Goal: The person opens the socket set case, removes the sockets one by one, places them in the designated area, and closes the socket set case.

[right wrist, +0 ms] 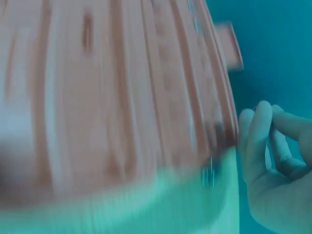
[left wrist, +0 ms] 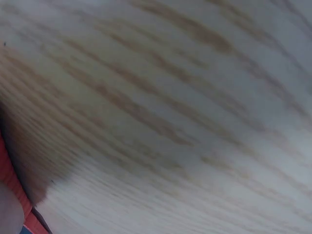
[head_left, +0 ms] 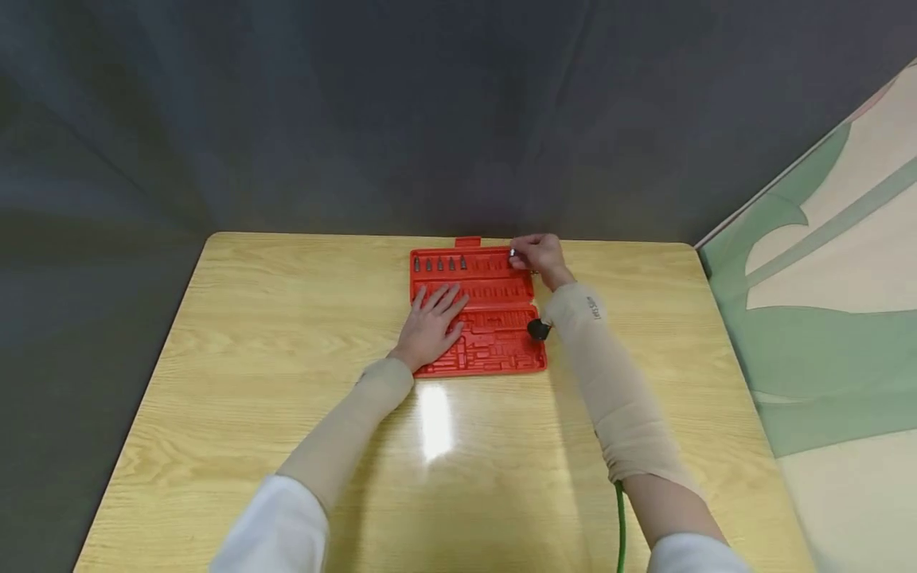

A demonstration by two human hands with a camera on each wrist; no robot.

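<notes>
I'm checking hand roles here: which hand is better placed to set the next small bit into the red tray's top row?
Right, probably. The right hand is at the red tray's far right corner, fingers pinching a small metal piece beside the top row. The left hand lies flat on the tray, steadying it.

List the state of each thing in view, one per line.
Red bit tray: lying flat on the table, most slots empty.
Bits: five seated in the far-left row.
Left hand: flat on the tray, fingers spread.
Right hand: pinching a small metal bit at the tray's far right corner.
Table: glossy wood.
</notes>
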